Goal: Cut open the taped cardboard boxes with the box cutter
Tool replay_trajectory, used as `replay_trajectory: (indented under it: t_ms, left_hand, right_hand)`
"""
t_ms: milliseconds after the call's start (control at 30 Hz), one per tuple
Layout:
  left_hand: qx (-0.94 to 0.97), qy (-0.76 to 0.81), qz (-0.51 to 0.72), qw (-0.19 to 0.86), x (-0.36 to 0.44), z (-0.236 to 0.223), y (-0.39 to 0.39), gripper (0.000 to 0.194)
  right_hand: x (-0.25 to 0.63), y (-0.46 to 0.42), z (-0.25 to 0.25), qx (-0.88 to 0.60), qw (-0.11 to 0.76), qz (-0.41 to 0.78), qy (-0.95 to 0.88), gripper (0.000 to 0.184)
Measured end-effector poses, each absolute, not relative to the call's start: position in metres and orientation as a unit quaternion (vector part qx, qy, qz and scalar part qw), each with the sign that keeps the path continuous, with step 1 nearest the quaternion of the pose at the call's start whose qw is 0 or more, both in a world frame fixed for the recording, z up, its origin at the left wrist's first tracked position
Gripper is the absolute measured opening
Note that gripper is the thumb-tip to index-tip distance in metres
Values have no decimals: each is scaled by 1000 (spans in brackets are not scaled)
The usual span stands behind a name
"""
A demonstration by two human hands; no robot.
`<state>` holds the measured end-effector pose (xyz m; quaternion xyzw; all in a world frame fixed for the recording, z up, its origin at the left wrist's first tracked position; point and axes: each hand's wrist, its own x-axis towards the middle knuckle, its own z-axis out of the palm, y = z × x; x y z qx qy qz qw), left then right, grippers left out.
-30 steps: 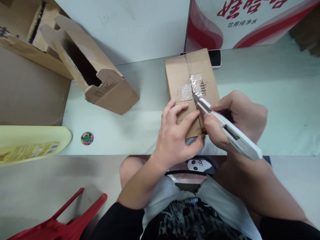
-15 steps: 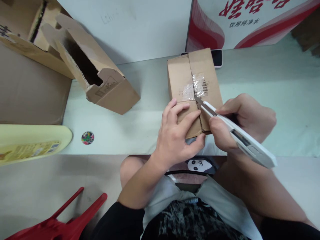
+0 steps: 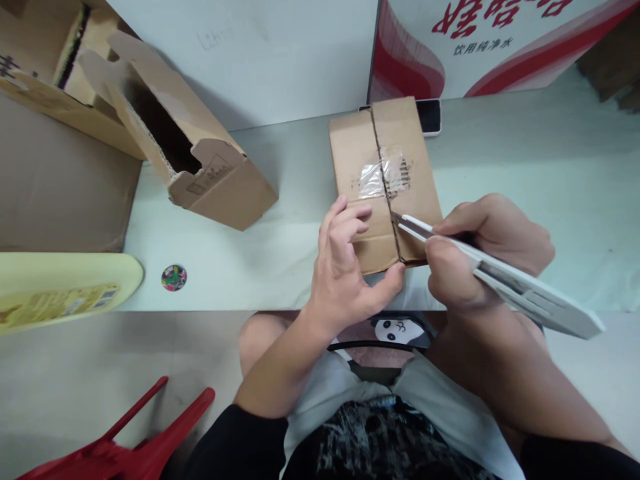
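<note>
A cardboard box [image 3: 408, 133] stands on the pale green table, its top seam running lengthwise with clear tape [image 3: 371, 180] across the middle. My left hand [image 3: 345, 267] steadies its near left corner, thumb at the front edge and the other fingers bent along the left side. In my right hand [image 3: 480, 247] is a white utility knife [image 3: 533, 293], gripped between thumb and fingers with its blade out. The blade tip meets the seam on the near side of the tape; how deep it goes I cannot tell.
To the left stands an open cardboard carton [image 3: 227, 190], beside larger cardboard [image 3: 60, 173]. A yellow container [image 3: 70, 290] and a round sticker [image 3: 173, 278] are nearer. Behind the box lie a phone [image 3: 430, 117] and a red-and-white carton [image 3: 480, 67]. A red stool [image 3: 125, 440] is below.
The knife tip has moved along the seam toward me, from the tape to the near part, its handle swinging right. My left index finger has drawn back off the box top.
</note>
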<state>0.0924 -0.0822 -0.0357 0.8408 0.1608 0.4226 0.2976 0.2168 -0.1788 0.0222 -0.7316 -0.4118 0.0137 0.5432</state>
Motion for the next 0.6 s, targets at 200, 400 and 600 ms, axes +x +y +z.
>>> replay_trajectory:
  t_ms: [200,400,600]
  left_hand:
    - [841,161,422,299,93,-37,-82,51]
    - [844,163,423,288,92,-34,-81,45]
    - [852,151,418,277,91,-35,-77,62]
  right_hand:
    - [214,-179,24,-754,536,24,-378,6]
    - [221,-178,9,-691,597,-19,-407,8]
    - [219,-178,15,-712,571,-9,-408,8]
